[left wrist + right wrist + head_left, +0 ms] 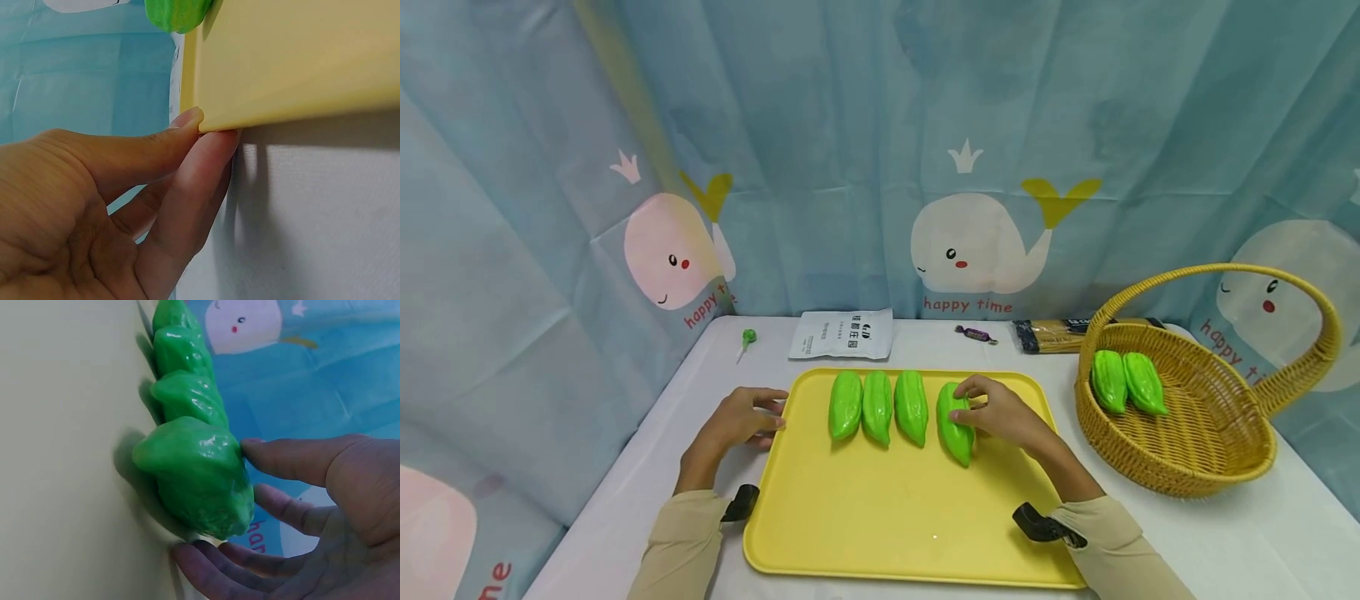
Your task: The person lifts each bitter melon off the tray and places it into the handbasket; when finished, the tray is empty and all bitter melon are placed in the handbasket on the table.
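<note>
A person's right hand (1000, 414) curls its grip around the fourth green gourd (956, 423), lying on the yellow tray (887, 517) just beside a row of three others (877, 406). The left hand (741, 419) pinches the tray's left rim, seemingly to steady it on the bench (1262, 533). Two more gourds (1126, 382) lie in the wicker basket (1195, 467) (well apart, to the right). The tray's near half offers open room.

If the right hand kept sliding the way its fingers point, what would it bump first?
Probably the third green vegetable. The right hand holds the fourth green vegetable with fingers pointing left, and that neighbour lies next along the yellow tray.
</note>
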Available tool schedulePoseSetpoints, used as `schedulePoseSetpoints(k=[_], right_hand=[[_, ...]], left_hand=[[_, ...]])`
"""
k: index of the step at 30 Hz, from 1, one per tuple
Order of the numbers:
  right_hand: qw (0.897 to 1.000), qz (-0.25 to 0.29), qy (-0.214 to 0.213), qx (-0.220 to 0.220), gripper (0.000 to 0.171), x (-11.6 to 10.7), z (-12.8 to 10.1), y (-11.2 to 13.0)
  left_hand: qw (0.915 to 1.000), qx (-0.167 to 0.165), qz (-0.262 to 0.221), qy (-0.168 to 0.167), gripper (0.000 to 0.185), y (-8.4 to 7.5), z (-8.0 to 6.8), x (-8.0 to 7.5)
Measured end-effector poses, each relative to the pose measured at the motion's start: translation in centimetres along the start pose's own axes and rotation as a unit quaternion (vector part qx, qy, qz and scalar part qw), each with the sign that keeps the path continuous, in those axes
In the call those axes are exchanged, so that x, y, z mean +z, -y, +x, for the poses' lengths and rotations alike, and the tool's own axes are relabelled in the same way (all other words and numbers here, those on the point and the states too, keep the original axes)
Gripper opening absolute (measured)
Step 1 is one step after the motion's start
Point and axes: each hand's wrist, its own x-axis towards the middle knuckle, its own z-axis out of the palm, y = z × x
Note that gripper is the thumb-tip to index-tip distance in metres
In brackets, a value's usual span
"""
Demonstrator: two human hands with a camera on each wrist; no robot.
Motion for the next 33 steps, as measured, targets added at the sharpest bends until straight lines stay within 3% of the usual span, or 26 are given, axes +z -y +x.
schedulePoseSetpoints(k=[6, 9, 16, 27, 33], right_hand=[[1.000, -0.012, -0.004, 0.024, 0.068, -0.2, -0.2, 0.4], [1.000, 0.003, 0.002, 0.030, 0.075, -0.6, -0.3, 0.5], [0.999, 0.045, 0.024, 0.010, 0.077, -2.5, -1.2, 1.6], [0.997, 0.033, 0.023, -0.059, 0.079, -7.4, -4.6, 3.8], [0.995, -0.007, -0.016, -0.099, 0.076, -10.6, -7.3, 4.2]], left_hand=[[0.9999, 0.002, -0.010, 0.000, 0.051, 0.1, 0.1, 0.0], [0.9999, -0.001, -0.016, 0.002, 0.051, 0.1, 0.0, 0.1], [0.9999, -0.005, -0.014, 0.001, 0.051, 0.3, 0.0, 0.1], [0.9998, -0.011, -0.014, 0.000, 0.051, 0.1, -0.1, 0.1], [0.9999, -0.007, -0.008, 0.000, 0.051, 0.3, 0.1, 0.1]])
